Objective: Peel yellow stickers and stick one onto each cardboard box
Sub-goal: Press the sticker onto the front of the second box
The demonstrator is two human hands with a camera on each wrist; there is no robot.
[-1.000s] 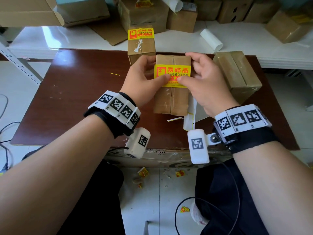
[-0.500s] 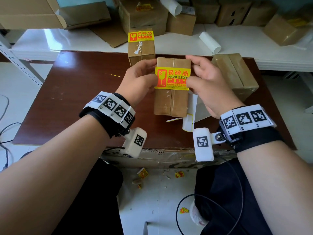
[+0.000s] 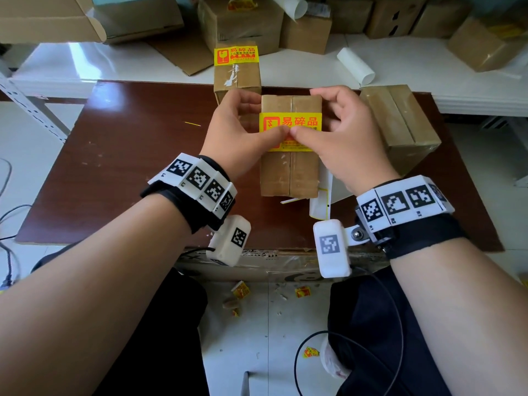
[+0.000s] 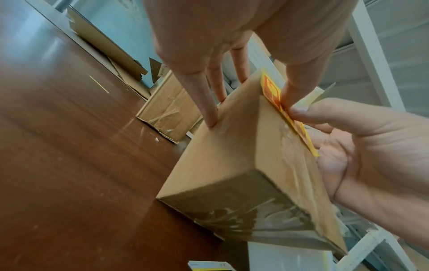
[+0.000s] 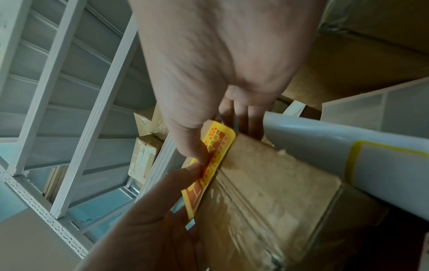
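Note:
A taped cardboard box (image 3: 290,172) lies lengthwise on the brown table (image 3: 128,167), with a yellow sticker (image 3: 300,121) across its top. My left hand (image 3: 243,130) grips the box's left side and my right hand (image 3: 345,138) its right side. Both thumbs meet on the middle of the sticker and press it down. In the left wrist view the sticker (image 4: 287,117) runs along the box's (image 4: 232,155) top edge. The right wrist view shows the sticker (image 5: 213,155) under both thumbs. Behind stands a box (image 3: 237,78) bearing its own sticker (image 3: 236,55).
A bare taped box (image 3: 400,124) lies at the right of the table. A white backing sheet (image 3: 321,201) lies under my right wrist. Behind the table, a white shelf (image 3: 114,64) carries more boxes and a paper roll (image 3: 355,65). Sticker scraps litter the floor (image 3: 243,290).
Half a second ago my thumbs were at the sticker's outer ends; they have now slid inward and meet at its middle. The box stays where it was.

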